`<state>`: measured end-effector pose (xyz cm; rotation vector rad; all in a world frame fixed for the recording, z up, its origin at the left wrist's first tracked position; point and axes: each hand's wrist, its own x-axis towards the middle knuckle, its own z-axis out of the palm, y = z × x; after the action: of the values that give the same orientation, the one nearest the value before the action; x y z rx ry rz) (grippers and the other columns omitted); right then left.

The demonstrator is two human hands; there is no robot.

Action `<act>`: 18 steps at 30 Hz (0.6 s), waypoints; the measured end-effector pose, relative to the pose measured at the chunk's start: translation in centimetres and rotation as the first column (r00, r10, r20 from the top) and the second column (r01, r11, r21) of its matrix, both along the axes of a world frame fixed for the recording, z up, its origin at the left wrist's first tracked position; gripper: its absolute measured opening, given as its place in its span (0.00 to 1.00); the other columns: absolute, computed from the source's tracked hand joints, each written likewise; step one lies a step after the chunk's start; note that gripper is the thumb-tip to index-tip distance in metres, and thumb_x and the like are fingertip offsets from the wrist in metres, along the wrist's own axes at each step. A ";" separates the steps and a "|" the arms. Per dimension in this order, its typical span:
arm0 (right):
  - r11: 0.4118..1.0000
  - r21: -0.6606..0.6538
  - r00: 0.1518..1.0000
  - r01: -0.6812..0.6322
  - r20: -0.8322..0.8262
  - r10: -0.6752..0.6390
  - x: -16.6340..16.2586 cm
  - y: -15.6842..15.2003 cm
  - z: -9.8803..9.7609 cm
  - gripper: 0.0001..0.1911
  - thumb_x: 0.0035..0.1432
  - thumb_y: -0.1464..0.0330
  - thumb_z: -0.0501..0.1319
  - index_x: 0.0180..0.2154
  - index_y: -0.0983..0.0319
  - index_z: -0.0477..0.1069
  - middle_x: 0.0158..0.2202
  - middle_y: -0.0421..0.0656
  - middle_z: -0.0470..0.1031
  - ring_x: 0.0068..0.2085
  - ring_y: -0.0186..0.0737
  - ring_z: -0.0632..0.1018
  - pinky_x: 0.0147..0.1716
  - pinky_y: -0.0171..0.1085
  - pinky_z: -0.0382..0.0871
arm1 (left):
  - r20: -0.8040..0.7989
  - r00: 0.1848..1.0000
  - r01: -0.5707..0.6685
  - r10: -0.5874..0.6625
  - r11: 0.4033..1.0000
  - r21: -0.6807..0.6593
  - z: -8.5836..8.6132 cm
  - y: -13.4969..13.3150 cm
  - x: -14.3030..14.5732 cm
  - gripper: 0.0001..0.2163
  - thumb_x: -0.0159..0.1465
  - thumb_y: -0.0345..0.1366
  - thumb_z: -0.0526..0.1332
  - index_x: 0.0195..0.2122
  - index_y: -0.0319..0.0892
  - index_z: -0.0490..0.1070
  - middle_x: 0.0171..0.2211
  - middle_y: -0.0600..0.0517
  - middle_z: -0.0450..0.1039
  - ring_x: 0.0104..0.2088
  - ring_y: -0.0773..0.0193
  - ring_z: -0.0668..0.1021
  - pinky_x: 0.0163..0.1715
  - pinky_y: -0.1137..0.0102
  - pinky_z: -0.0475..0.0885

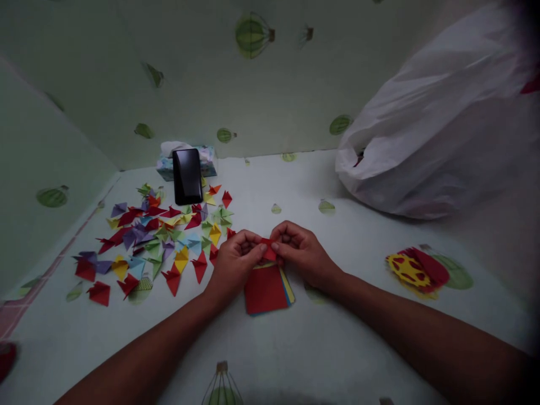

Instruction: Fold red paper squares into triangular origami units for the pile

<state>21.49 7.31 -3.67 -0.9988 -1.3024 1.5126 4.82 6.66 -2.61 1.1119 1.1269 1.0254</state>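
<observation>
A pale worktop [295,349] printed with green hot-air balloons fills the view, meeting walls of the same pattern. At two o'clock from the hands slumps a large white crinkled plastic bag [439,129]. At nine to ten o'clock lies a wide scatter of small folded paper pieces [156,236] in red, purple, yellow, green and blue, lying close together and partly overlapping. The left hand [234,264] and right hand [301,253] meet at the centre, fingers curled, both pinching a small red folded paper [268,250] between thumbs and fingertips, held just above a stack of square coloured sheets [265,289], red on top. At eleven o'clock a black glossy phone [187,175] stands propped against a pale patterned tissue box [208,154], touching it.
</observation>
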 end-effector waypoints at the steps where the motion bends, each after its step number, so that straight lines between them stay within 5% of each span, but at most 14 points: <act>1: 1.000 0.001 1.000 0.002 0.001 -0.002 0.0 0.0 0.0 0.06 0.55 0.67 0.64 0.32 0.60 0.68 0.22 0.34 0.67 0.24 0.31 0.68 0.25 0.33 0.60 | 0.003 1.000 0.003 -0.003 1.000 -0.004 0.0 0.0 0.0 0.10 0.55 0.40 0.69 0.31 0.40 0.72 0.26 0.54 0.75 0.27 0.67 0.78 0.29 0.71 0.75; 18: 0.996 0.080 0.999 0.044 0.021 -0.045 0.1 -0.2 0.4 0.01 0.54 0.70 0.63 0.31 0.60 0.72 0.25 0.36 0.69 0.25 0.32 0.70 0.27 0.35 0.64 | 0.018 1.000 -0.005 0.004 0.996 0.086 0.3 -0.2 -0.3 0.04 0.56 0.34 0.64 0.31 0.41 0.72 0.27 0.55 0.73 0.27 0.69 0.75 0.29 0.74 0.71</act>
<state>21.64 7.09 -3.29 -0.9901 -1.3368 1.4090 4.56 6.51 -2.35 1.1663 1.0798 1.0942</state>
